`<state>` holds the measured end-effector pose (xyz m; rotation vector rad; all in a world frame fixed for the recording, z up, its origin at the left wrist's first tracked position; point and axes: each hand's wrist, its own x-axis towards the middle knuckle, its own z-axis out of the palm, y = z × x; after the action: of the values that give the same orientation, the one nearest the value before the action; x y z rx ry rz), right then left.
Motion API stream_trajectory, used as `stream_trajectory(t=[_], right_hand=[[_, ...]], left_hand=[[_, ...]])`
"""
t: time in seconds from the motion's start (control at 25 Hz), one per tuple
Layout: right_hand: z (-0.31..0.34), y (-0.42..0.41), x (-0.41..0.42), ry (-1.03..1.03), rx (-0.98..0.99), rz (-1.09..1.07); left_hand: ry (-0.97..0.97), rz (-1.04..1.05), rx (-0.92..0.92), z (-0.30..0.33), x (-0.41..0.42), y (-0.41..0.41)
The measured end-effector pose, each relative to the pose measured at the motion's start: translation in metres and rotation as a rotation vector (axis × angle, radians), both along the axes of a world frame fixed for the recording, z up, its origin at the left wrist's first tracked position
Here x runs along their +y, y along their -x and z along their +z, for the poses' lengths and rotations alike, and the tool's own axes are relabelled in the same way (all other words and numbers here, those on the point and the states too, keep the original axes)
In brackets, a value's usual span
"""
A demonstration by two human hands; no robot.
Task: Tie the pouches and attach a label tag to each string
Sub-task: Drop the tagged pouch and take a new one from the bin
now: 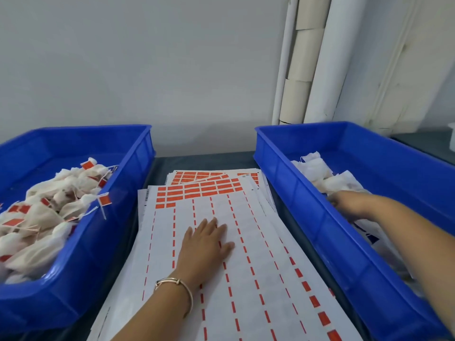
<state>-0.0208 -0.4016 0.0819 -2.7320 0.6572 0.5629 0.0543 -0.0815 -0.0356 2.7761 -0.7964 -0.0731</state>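
Note:
My left hand (205, 244) lies flat, fingers straight, on the top label sheet (246, 279), a white sheet with dashed red strips and a few red labels (197, 190) left at its far end. My right hand (349, 205) reaches into the right blue bin (307, 205) among white untagged pouches (317, 171); the bin wall hides its fingers. The left blue bin (108, 232) holds several tied white pouches (41, 217) with red tags on their strings.
More label sheets (216, 175) are stacked under the top one on the dark table (204, 163) between the bins. A white wall stands behind, with white pipes and cardboard rolls (302, 57) at the back right.

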Motion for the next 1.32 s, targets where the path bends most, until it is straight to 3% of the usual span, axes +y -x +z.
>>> stream_trajectory(t=[0.12, 0.28, 0.4, 0.56, 0.76, 0.88, 0.96, 1.2, 1.32], right_hand=[[-0.008, -0.008, 0.005, 0.137, -0.077, -0.001], [-0.007, -0.004, -0.004, 0.112, -0.155, -0.071], [0.006, 0.006, -0.014, 0.007, -0.393, -0.189], [0.042, 0.006, -0.005, 0.054, -0.789, -0.295], [0.086, -0.012, 0.056, 0.032, -1.063, -0.139], [0.1, -0.027, 0.106, -0.063, -1.119, -0.012], [0.092, -0.037, 0.141, -0.103, -1.045, 0.096], [0.025, -0.069, 0.212, -0.286, -0.762, 0.249], [-0.001, -0.085, 0.219, -0.323, -0.641, 0.254]], left_hand=[[0.009, 0.006, -0.002, -0.002, 0.0, 0.0], [0.027, 0.015, 0.0, -0.002, 0.0, 0.001], [0.042, 0.022, 0.009, -0.002, 0.0, 0.002], [0.027, 0.02, 0.015, -0.001, -0.001, 0.001], [-0.059, -0.005, 0.03, 0.0, -0.002, -0.005], [-0.05, -0.02, 0.031, 0.012, -0.002, -0.011], [0.131, 0.036, 0.112, 0.026, -0.001, -0.018], [1.266, 0.519, 0.359, 0.06, 0.012, -0.037], [1.416, 0.365, 0.294, 0.063, 0.017, -0.041]])
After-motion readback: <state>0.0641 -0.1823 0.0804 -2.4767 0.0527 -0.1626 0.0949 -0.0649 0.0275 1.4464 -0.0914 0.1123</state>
